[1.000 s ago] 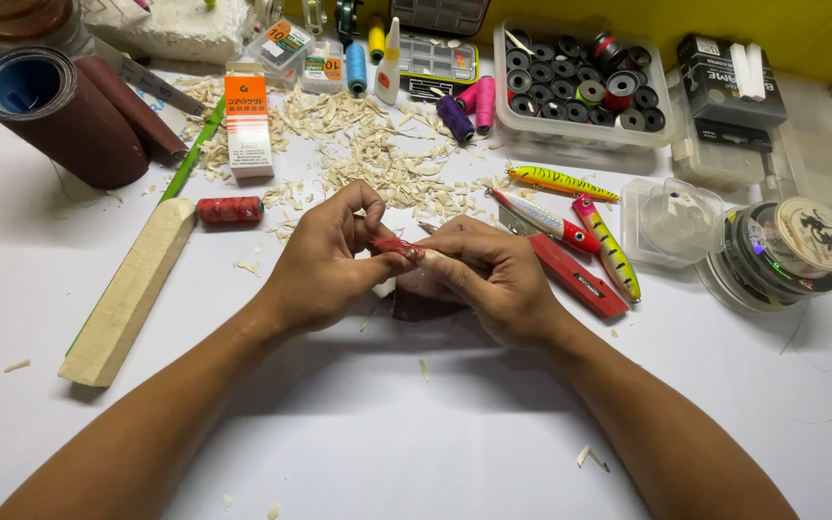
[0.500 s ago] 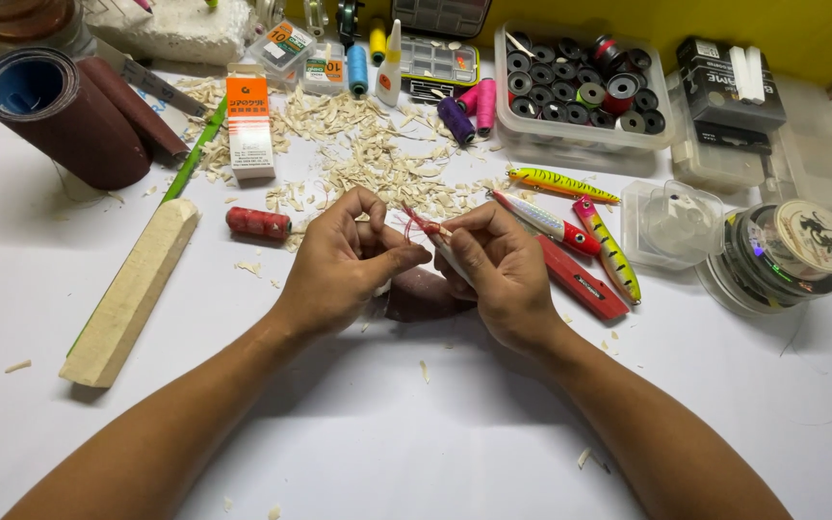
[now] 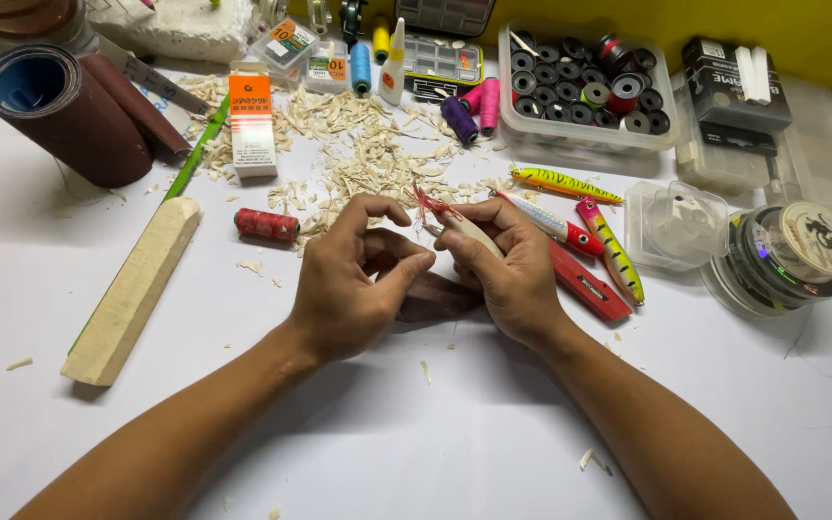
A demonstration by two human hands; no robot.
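Hands meet above the white tabletop (image 3: 435,453): the right hand (image 3: 507,274) closes its grip on a pale wooden lure body (image 3: 474,234) with a red thread tuft (image 3: 428,204) at its tip. The left hand (image 3: 353,279) pinches finger and thumb beside the tuft, near wood shavings (image 3: 358,159) and a red thread spool (image 3: 266,224).

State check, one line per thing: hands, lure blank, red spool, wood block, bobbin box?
right hand: gripping pale lure blank, red tuft at its tip
left hand: fingers pinched near the tuft
red thread spool: lying on its side
wood block: lying flat
bobbin box: open, full
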